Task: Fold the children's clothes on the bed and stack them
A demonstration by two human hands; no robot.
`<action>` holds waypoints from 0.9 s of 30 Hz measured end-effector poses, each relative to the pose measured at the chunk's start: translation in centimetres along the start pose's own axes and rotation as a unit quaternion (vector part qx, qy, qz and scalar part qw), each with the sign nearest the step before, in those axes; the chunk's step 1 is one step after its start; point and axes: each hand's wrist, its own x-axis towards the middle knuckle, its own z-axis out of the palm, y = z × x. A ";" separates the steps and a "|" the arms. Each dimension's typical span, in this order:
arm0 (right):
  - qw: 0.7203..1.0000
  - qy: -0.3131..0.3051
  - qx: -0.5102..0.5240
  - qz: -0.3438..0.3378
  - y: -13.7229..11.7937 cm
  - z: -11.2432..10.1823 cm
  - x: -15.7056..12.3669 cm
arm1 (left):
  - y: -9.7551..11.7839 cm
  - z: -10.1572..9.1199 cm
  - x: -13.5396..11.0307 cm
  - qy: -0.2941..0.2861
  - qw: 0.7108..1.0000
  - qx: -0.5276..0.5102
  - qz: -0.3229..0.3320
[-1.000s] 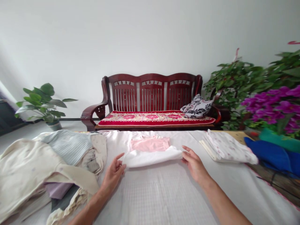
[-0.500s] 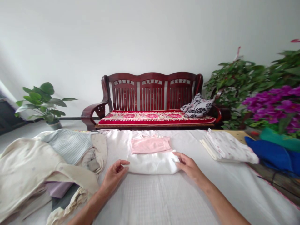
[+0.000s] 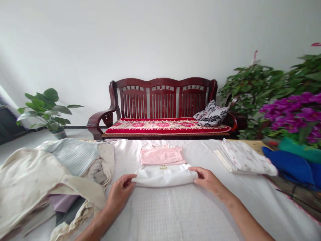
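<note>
A pink and white shirt (image 3: 162, 157) lies in front of me, its pink part at the far side. The near white part is folded up into a flat band, and a small gold print shows just above that fold. My left hand (image 3: 121, 188) pinches the band's left end between thumb and fingers. At the right end, my right hand (image 3: 208, 180) grips the same white cloth, thumb below and fingers on top. The near edge sags slightly between both hands.
Loose clothes (image 3: 50, 180) are heaped on the left of the white-covered table (image 3: 160, 214). Folded dotted clothes (image 3: 247, 157) lie at the right, beside a blue cloth (image 3: 291, 164). Behind the table stands a wooden bench (image 3: 163, 90), with potted plants (image 3: 47, 108) on either side.
The shirt's white near edge has been drawn wider, with both hands now gripping its ends. The gold print has come into view. My right hand has shifted slightly right and down.
</note>
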 end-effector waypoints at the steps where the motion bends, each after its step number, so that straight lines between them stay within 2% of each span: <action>1: 0.999 0.009 -0.045 -0.005 0.3 -0.1 0.1 | 0.0 0.0 0.1 -0.002 1.000 0.013 0.014; 5: 0.981 0.065 -0.169 -0.069 0.9 -0.5 0.7 | 0.1 0.2 0.6 0.033 0.996 0.027 0.078; 7: 0.973 0.100 -0.183 -0.102 0.6 -0.3 0.9 | 0.1 0.6 1.0 0.057 0.996 0.005 0.075; 9: 0.974 0.126 -0.149 -0.112 0.1 0.1 1.2 | 0.1 1.3 1.7 0.065 0.997 -0.017 0.043; 13: 0.981 0.159 -0.069 -0.091 -1.2 1.6 3.1 | 0.9 2.9 4.4 0.089 0.996 -0.029 -0.005; 16: 0.966 0.230 -0.066 -0.098 -1.8 2.7 6.0 | 1.9 3.9 7.6 0.123 0.992 -0.028 -0.011; 20: 0.942 0.282 -0.174 -0.047 -2.0 3.4 10.4 | 2.4 4.9 12.2 0.128 0.989 0.041 -0.063; 23: 0.927 0.276 -0.254 -0.006 -1.8 3.4 13.0 | 1.8 5.5 15.0 0.114 0.986 0.087 -0.089; 27: 0.919 0.255 -0.299 0.023 -1.1 3.3 15.1 | 0.5 6.1 17.1 0.082 0.981 0.134 -0.116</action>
